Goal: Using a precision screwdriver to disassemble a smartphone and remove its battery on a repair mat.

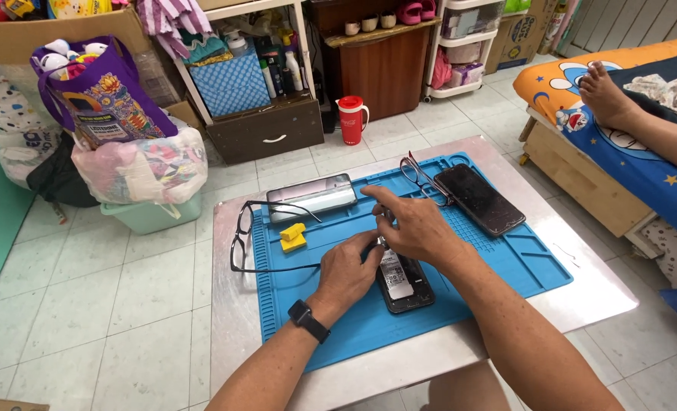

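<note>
Low in the frame's centre, the left hand (346,268) is pressing the opened phone (404,281) against the blue mat (506,266), its long axis running near to far. Above it, the right hand (417,226) is hovering, fingers (388,221) pinching something small at the phone's top. Farther off: yellow tool (293,237), glasses (266,236), two more phones (312,196) on the desk (228,304).

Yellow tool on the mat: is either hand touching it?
No, the yellow tool lies alone; both the left hand and right hand are at the opened phone.
</note>
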